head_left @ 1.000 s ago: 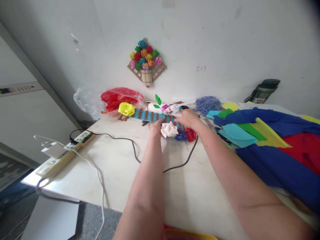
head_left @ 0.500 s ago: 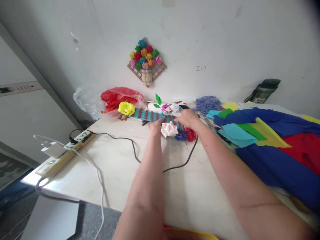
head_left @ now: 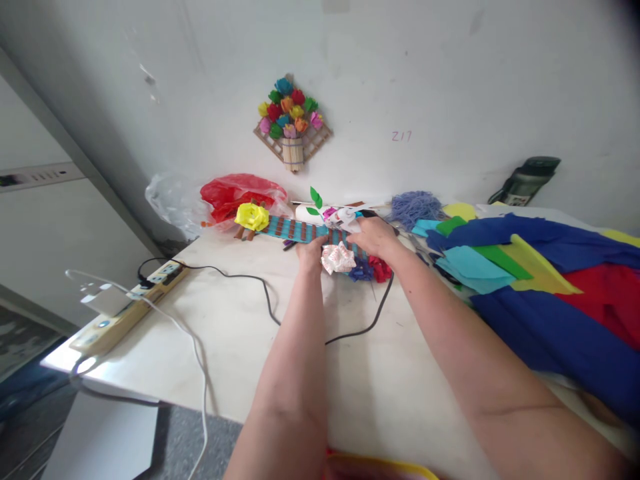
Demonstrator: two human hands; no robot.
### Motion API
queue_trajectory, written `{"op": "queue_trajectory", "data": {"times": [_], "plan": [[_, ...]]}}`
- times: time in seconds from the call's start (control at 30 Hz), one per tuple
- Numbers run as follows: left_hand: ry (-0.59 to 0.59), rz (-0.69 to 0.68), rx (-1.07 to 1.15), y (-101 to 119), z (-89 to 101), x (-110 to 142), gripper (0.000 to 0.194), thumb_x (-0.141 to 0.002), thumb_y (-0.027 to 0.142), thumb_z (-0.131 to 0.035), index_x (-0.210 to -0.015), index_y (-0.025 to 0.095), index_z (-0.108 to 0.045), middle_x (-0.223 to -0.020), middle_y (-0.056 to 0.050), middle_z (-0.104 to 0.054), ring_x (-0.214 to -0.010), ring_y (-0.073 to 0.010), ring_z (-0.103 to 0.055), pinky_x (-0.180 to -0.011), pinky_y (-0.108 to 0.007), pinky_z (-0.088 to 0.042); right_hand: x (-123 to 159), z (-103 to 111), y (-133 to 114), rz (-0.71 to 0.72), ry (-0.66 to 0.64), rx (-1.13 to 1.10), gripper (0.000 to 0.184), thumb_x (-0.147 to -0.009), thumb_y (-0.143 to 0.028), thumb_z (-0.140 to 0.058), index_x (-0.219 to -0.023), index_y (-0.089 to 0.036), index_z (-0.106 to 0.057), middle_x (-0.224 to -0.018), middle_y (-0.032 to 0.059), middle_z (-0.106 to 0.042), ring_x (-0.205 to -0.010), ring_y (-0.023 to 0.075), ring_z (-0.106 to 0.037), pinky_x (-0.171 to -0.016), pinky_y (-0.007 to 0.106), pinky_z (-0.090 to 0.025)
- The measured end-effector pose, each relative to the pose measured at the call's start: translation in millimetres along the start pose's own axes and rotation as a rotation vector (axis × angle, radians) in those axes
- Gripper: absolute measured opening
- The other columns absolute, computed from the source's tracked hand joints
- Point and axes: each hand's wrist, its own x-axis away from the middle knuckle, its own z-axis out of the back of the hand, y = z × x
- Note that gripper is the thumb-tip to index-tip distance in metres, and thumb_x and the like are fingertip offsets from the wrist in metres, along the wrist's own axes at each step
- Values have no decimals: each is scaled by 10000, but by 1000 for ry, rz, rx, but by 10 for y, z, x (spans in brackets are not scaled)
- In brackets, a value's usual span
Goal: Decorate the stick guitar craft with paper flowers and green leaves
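Note:
At the far side of the table my left hand (head_left: 311, 253) rests closed on the near edge of a blue and brown slatted strip (head_left: 295, 231), which carries a yellow paper flower (head_left: 253, 217) at its left end. A white paper flower (head_left: 337, 258) lies right beside that hand. My right hand (head_left: 374, 235) is closed round a white glue gun (head_left: 345, 218) whose black cord (head_left: 373, 320) trails toward me. Dark blue (head_left: 361, 271) and red (head_left: 381, 268) paper flowers lie under my right wrist.
Sheets of blue, green, yellow and red paper (head_left: 540, 280) cover the table's right side. A power strip (head_left: 125, 307) with cables lies at the left edge. A red plastic bag (head_left: 240, 193) and blue yarn (head_left: 415, 207) sit by the wall, where a flower basket decoration (head_left: 293, 127) hangs.

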Motion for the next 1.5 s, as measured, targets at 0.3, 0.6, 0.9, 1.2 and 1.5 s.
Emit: {"op": "queue_trajectory", "data": {"times": [0.3, 0.6, 0.9, 1.2, 1.5], "plan": [[-6, -10, -8, -38, 22, -40, 300, -472, 90, -725, -755, 155, -651, -823, -73, -696, -803, -270, -662, -746, -402, -520, -56, 4, 87, -9, 15, -133, 379, -728, -368, -556, -1043, -185, -661, -1021, 91, -686, -944, 250, -620, -733, 280, -436], [-7, -12, -3, 9, 5, 2, 279, -473, 87, -711, -736, 150, -642, -792, -66, -694, -781, -264, -661, -736, -393, -520, -45, 26, 114, -29, 1, -223, 345, -728, -351, -561, -991, -156, -668, -904, 84, -702, -815, 219, -645, -676, 256, -438], [5, 13, -10, 38, -12, 22, 289, -457, 88, -708, -731, 152, -641, -840, -78, -698, -831, -285, -657, -740, -393, -514, -59, -24, 71, -11, -8, -130, 363, -700, -342, -564, -1021, -205, -666, -967, 89, -701, -920, 260, -632, -715, 280, -440], [-18, -1, 3, 9, 1, -2, 278, -467, 83, -717, -729, 142, -644, -812, -79, -691, -796, -280, -661, -735, -400, -515, -43, -14, 47, -4, 1, -64, 407, -701, -338, -542, -1064, -200, -663, -1060, 126, -674, -995, 310, -607, -738, 326, -445], [21, 38, -11, 58, -22, 37, 291, -467, 75, -734, -735, 136, -638, -807, -82, -689, -828, -291, -657, -753, -409, -510, -47, 17, 44, -17, -42, -36, 404, -700, -346, -559, -1057, -189, -661, -1060, 130, -671, -985, 302, -608, -732, 316, -444]]}}
